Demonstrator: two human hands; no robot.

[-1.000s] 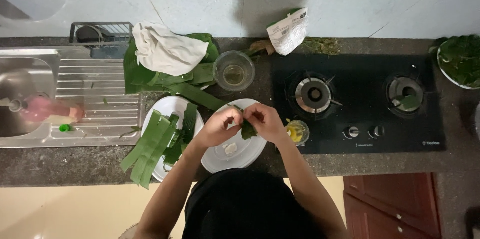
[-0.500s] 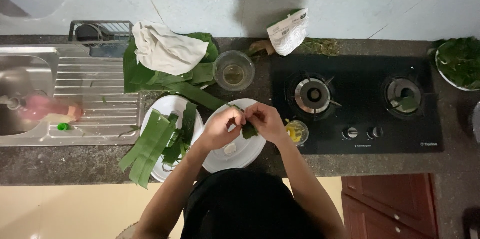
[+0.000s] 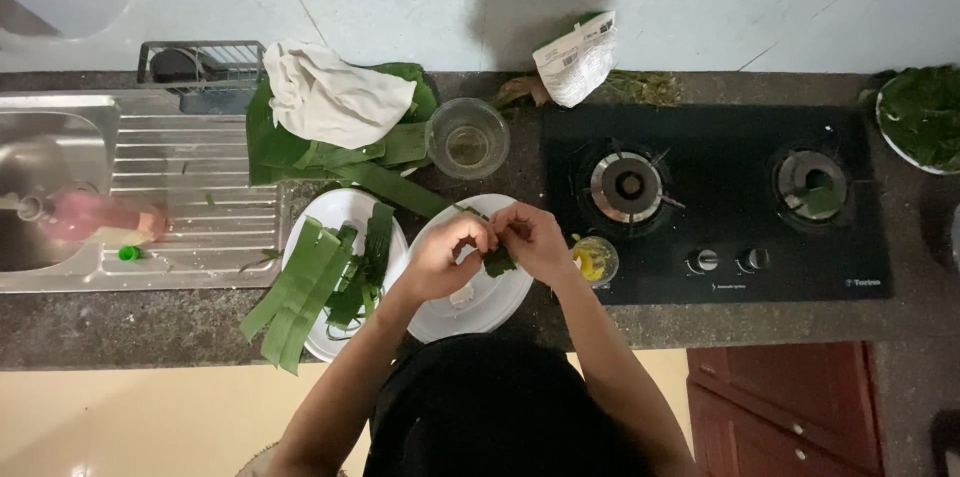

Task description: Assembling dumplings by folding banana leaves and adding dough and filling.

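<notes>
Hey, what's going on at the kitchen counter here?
A person stands at the counter, both hands together over a white plate. The left hand and right hand pinch a small folded green leaf piece. Beside it, another plate holds cut leaf strips. The gas stove appears unlit.

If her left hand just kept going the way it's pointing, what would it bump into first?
The left hand points up and right, toward the right hand, which it nearly touches over the folded green leaf piece. It would probably meet that leaf and those fingers first; height is unclear.
</notes>
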